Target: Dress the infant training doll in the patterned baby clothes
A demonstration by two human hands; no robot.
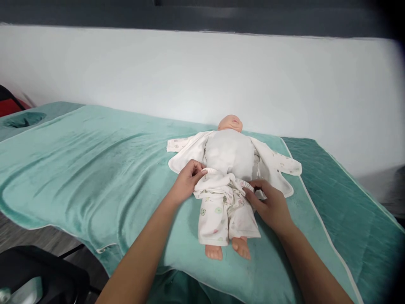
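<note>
A baby doll lies on its back, its feet toward me and its head near the wall. White printed pants cover its legs, bunched at the hips. My left hand pinches the waistband at the doll's hip on the left. At the other hip, my right hand has its thumb and fingers closed on the waistband. An open white jacket spreads out on both sides, its sleeves stretched sideways. The soft pale torso is bare between the jacket's halves. Both doll feet stick out below the pant legs.
A light green blanket covers the bed, with a darker green quilted cover at the right. A white wall runs behind. A black chair or stool stands at the lower left, holding a pale item.
</note>
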